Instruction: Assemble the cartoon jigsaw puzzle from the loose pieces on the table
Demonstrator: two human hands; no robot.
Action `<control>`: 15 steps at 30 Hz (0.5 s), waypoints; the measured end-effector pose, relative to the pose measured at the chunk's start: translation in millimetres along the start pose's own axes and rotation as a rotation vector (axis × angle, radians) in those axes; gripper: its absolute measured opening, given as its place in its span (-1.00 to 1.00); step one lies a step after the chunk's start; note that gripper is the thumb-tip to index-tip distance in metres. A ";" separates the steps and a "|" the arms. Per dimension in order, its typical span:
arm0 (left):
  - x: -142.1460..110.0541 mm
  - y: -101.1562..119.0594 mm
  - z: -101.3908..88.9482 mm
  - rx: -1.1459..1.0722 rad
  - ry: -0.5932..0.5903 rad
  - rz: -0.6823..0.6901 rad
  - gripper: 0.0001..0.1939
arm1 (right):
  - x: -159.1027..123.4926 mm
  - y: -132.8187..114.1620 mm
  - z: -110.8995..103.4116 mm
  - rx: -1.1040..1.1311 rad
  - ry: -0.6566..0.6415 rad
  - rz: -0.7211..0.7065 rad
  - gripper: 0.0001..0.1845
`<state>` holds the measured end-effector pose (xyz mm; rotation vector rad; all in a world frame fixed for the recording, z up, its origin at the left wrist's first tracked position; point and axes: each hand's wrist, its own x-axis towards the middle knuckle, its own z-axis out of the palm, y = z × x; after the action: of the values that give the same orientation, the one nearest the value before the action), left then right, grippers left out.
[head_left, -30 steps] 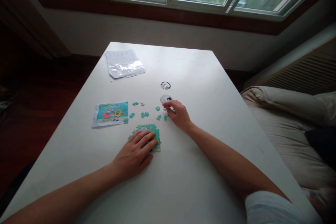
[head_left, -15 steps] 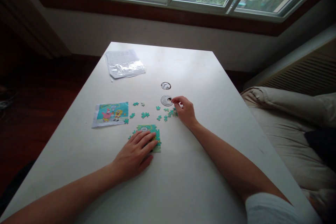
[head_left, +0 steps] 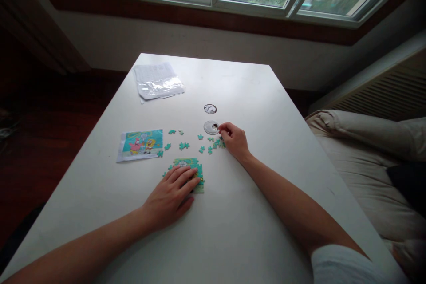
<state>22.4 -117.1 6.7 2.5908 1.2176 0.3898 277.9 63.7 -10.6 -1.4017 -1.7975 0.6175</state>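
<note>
A partly joined jigsaw puzzle in green and yellow lies on the white table. My left hand rests flat over it, fingers stretched out, covering much of its picture. Several loose jigsaw pieces are scattered beyond the puzzle, some bunched close to my right hand. That hand is closed, thumb and index finger pinched together beside the small pile; whatever is between the fingertips is too small to make out. A round grey disc with a hole lies just left of those fingertips.
A cartoon picture sheet lies left of the loose pieces. Papers in a clear plastic sleeve sit at the far left of the table. Past the disc is a round opening in the tabletop. A beige sofa stands on the right.
My right hand has shifted very slightly at the edge of the disc. My left hand and the pieces stay where they were.
</note>
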 end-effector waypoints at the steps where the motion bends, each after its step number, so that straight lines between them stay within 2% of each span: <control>1: 0.3 0.3 -0.5 -0.001 0.002 0.002 -0.51 | -0.7 -0.9 0.2 0.018 -0.025 -0.006 -0.78; 5: 0.6 0.7 -1.3 -0.001 0.015 0.005 -0.51 | -3.6 -3.9 1.3 0.147 -0.111 -0.020 -0.77; 11: 0.4 0.0 -1.1 -0.012 0.020 0.011 -0.51 | 2.6 3.3 -0.9 0.219 -0.005 0.023 -0.76; 15: 0.3 -0.1 -0.1 -0.010 0.009 0.008 -0.50 | 12.6 13.6 -9.6 0.228 -0.024 0.087 -0.76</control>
<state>22.5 -116.9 6.8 2.5887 1.2061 0.4081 292.2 78.7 -11.8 -1.3265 -1.6331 0.8593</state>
